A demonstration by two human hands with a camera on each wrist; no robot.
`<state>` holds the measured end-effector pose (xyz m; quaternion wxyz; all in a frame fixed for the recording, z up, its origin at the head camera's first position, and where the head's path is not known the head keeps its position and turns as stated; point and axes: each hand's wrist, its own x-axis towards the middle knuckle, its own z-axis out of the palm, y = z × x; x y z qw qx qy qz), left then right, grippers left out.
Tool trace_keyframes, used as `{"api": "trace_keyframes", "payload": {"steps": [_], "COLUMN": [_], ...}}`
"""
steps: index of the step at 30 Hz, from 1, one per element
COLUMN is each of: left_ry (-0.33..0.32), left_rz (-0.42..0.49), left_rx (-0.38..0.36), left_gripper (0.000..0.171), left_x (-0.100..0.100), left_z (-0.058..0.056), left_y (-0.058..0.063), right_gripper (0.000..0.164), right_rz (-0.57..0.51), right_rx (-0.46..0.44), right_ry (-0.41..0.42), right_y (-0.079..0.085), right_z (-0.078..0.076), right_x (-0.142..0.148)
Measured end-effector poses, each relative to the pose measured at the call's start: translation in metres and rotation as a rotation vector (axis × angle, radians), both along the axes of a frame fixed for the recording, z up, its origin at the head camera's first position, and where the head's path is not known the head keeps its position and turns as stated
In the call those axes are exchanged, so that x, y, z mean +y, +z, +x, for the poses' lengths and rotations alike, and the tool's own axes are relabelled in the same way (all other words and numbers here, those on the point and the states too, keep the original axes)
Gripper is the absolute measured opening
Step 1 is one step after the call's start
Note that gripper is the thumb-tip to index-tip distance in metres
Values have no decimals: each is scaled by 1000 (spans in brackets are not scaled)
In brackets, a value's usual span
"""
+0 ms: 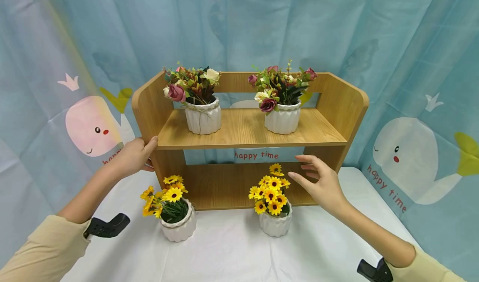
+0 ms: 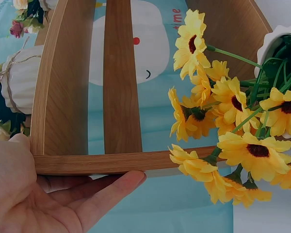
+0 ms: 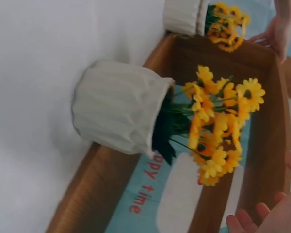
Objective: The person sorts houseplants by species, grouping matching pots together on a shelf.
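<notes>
My left hand (image 1: 136, 155) grips the left side panel of a two-tier wooden shelf (image 1: 243, 139), thumb at the front edge. In the left wrist view, its fingers (image 2: 111, 196) lie along the panel's outer face. To the right, my right hand (image 1: 323, 186) hangs in the air with fingers spread and holds nothing. It is nearest to a white pot (image 1: 275, 226) of yellow daisy-like flowers (image 1: 271, 190), just left of its fingertips. Another white pot (image 1: 179, 228) with yellow flowers (image 1: 173, 194) stands below my left hand, in front of the shelf.
On the upper board stand two white pots, the left pot (image 1: 203, 117) and the right pot (image 1: 283, 119), with mixed roses and leaves. A white cloth (image 1: 224, 257) covers the table. Blue printed curtains (image 1: 254, 28) hang behind and at both sides.
</notes>
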<state>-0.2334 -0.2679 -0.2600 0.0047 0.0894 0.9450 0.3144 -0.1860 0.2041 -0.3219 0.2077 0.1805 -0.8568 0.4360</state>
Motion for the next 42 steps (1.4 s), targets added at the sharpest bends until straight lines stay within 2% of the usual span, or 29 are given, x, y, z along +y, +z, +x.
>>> {"api": "trace_keyframes", "payload": {"steps": [10, 18, 27, 34, 42], "left_ry": [2, 4, 8, 12, 15], "left_rz": [-1, 13, 22, 17, 23], "left_rx": [3, -3, -4, 4, -4], "left_gripper": [66, 69, 72, 70, 71], "left_x": [-1, 2, 4, 4, 2], "left_z": [2, 2, 0, 1, 1], "left_y": [1, 1, 0, 0, 0], "right_gripper": [47, 59, 76, 84, 87], "right_rz": [-9, 5, 6, 7, -31], "right_rx": [-1, -56, -169, -216, -284], "right_ry": [-21, -34, -50, -53, -13], "right_y": [-38, -73, -91, -107, -126], "right_z": [3, 6, 9, 10, 11], "right_x": [-2, 0, 1, -1, -5]}}
